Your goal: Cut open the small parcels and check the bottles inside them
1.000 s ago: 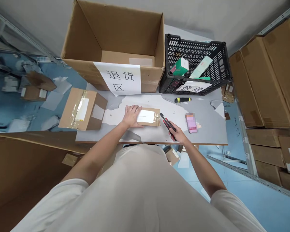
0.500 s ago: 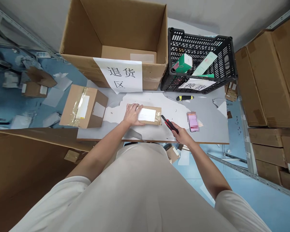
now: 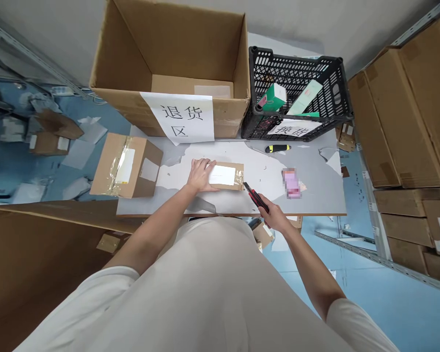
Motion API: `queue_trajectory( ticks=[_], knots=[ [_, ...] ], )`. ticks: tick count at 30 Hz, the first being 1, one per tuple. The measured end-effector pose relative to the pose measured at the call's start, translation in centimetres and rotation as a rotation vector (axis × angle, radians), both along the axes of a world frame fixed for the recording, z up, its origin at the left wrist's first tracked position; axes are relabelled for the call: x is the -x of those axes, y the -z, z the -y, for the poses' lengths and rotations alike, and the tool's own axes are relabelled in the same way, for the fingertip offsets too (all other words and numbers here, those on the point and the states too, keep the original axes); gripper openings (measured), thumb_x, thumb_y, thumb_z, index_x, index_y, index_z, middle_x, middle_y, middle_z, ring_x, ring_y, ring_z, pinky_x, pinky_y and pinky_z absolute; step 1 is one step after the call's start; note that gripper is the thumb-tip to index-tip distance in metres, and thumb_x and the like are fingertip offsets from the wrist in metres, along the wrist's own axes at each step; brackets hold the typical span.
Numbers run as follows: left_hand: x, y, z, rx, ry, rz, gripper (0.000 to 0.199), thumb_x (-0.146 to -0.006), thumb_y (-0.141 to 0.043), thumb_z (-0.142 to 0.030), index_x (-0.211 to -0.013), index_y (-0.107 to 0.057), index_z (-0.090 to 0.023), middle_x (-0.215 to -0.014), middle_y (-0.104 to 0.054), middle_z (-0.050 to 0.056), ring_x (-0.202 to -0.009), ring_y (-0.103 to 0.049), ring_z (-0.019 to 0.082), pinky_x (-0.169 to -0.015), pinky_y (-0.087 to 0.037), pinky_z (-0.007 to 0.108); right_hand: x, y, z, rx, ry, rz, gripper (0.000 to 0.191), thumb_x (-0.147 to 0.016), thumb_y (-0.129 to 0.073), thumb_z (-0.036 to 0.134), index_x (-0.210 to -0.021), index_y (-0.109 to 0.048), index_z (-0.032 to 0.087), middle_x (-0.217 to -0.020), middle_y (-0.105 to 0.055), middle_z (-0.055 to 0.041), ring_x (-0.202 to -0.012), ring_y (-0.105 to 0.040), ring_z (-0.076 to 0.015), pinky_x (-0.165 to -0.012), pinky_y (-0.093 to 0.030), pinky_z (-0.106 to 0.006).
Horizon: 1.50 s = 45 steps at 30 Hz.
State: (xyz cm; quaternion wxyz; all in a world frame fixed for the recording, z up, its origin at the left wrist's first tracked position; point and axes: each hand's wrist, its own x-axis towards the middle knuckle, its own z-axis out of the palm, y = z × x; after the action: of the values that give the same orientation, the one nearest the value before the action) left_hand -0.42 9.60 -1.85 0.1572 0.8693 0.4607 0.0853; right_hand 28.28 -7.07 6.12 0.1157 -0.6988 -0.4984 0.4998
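At nine o'clock from the small parcel (image 3: 225,176), on the left end of the bench (image 3: 315,203), sits a larger taped box (image 3: 122,168); toward eleven o'clock stands an open carton (image 3: 187,44). Next along is the left hand (image 3: 200,176), its grip spanning the left end of the small parcel, thumb at the near edge and fingers by the far one: sound placing, I judge, since the band of tape (image 3: 239,177) at the right end is uncovered. The small parcel lies flat near mid-bench. At four o'clock from it, the right hand (image 3: 274,213) has its grip closed round the cutter (image 3: 255,197), whose tip points toward eleven o'clock, just beside the taped end; whether it touches, I cannot tell. Any cut here is best shallow, only through the tape, with firm pressure from the left hand and a stroke that does not run toward it. A yellow-and-black tool (image 3: 277,148) at two o'clock and a pinkish item (image 3: 292,184) at three, too blurred to name, leave elbow room, I think.
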Motion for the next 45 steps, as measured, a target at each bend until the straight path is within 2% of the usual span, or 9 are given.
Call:
queue_trajectory(
  ticks=[11, 14, 17, 21, 25, 31, 37, 41, 45],
  knots=[
    [0.0, -0.1, -0.1, 0.034, 0.002, -0.003, 0.116, -0.046, -0.078, -0.066, -0.143, -0.037, -0.015, -0.139, -0.042, 0.023, -0.129, -0.034, 0.045, -0.110, -0.008, 0.062, -0.4, 0.3, 2.5, -0.016, -0.041, 0.121, 0.059, -0.090, -0.043, 0.037, -0.147, -0.033, 0.029, -0.077, -0.068, -0.0018, -0.056, -0.060, -0.0170, -0.060, -0.052, -0.031],
    [0.1, -0.4, -0.1, 0.081, 0.016, -0.012, 0.120, -0.045, -0.077, -0.068, -0.145, -0.035, -0.016, -0.144, -0.038, 0.024, -0.134, -0.029, 0.046, -0.110, -0.005, 0.065, -1.1, 0.9, 3.1, -0.032, 0.158, -0.043, 0.063, -0.089, -0.044, 0.047, -0.147, -0.030, 0.026, -0.080, -0.068, -0.0015, -0.047, -0.056, -0.0141, -0.051, -0.051, -0.030],
    [0.6, -0.8, -0.7, 0.098, -0.050, 0.037, 0.105, -0.061, -0.068, -0.067, -0.146, -0.032, -0.018, -0.151, -0.032, 0.020, -0.138, -0.026, 0.042, -0.110, -0.004, 0.066, -0.2, 2.4, 2.6, -0.136, 0.465, -0.216, 0.061, -0.084, -0.049, 0.059, -0.130, -0.043, 0.020, -0.096, -0.067, -0.0077, -0.061, -0.064, -0.0164, -0.053, -0.054, -0.030],
    [2.2, -0.3, -3.0, 0.159, -0.323, 0.259, 0.061, -0.087, -0.044, -0.051, -0.136, -0.048, -0.016, -0.145, -0.043, 0.016, -0.135, -0.037, 0.032, -0.112, -0.025, 0.053, 3.9, 5.0, -0.1, -0.149, 0.757, -0.485, 0.050, -0.080, -0.054, 0.062, -0.113, -0.046, 0.024, -0.121, -0.060, -0.0093, -0.086, -0.069, -0.0182, -0.064, -0.058, -0.031],
    [4.1, 1.3, -4.2, 0.451, -0.507, 0.472, 0.045, -0.085, -0.043, -0.047, -0.104, -0.068, -0.015, -0.107, -0.069, 0.010, -0.102, -0.062, 0.025, -0.094, -0.048, 0.039, 6.9, 7.1, -3.9, -0.135, 0.829, -0.628, 0.044, -0.081, -0.054, 0.060, -0.110, -0.044, 0.028, -0.126, -0.057, -0.0064, -0.088, -0.068, -0.0163, -0.067, -0.059, -0.031],
    [5.3, 2.7, 2.3, 0.644, -0.680, 0.714, 0.041, -0.070, -0.061, -0.055, -0.080, -0.068, -0.016, -0.077, -0.069, 0.005, -0.072, -0.063, 0.018, -0.071, -0.054, 0.031, 4.9, 8.8, -11.1, -0.324, 0.735, -0.515, 0.041, -0.080, -0.055, 0.057, -0.101, -0.045, 0.023, -0.109, -0.063, -0.0051, -0.070, -0.061, -0.0092, -0.062, -0.054, -0.025],
    [2.3, 3.1, 10.5, 0.689, -0.691, 0.726, 0.044, -0.069, -0.065, -0.057, -0.081, -0.070, -0.015, -0.069, -0.068, 0.004, -0.066, -0.061, 0.017, -0.064, -0.051, 0.029, 4.2, 9.4, -17.5, -0.327, 0.520, -0.498, 0.027, -0.083, -0.056, 0.043, -0.097, -0.050, 0.020, -0.092, -0.064, -0.0012, -0.058, -0.052, -0.0058, -0.056, -0.047, -0.020],
    [1.1, 2.9, 11.6, 0.692, -0.703, 0.697, 0.044, -0.070, -0.065, -0.057, -0.085, -0.070, -0.016, -0.070, -0.069, 0.005, -0.069, -0.064, 0.019, -0.066, -0.051, 0.031, 4.5, 9.1, -18.4, -0.333, 0.486, -0.462, 0.025, -0.084, -0.054, 0.040, -0.098, -0.051, 0.020, -0.091, -0.064, -0.0013, -0.060, -0.052, -0.0061, -0.055, -0.047, -0.019],
    [1.3, 2.2, 9.9, 0.655, -0.654, 0.627, 0.042, -0.071, -0.066, -0.051, -0.094, -0.068, -0.016, -0.090, -0.072, 0.009, -0.078, -0.067, 0.021, -0.073, -0.053, 0.034, 4.3, 8.2, -16.6, -0.343, 0.546, -0.506, 0.028, -0.082, -0.056, 0.042, -0.100, -0.049, 0.021, -0.107, -0.063, -0.0041, -0.067, -0.055, -0.0064, -0.061, -0.051, -0.021]
  ],
)
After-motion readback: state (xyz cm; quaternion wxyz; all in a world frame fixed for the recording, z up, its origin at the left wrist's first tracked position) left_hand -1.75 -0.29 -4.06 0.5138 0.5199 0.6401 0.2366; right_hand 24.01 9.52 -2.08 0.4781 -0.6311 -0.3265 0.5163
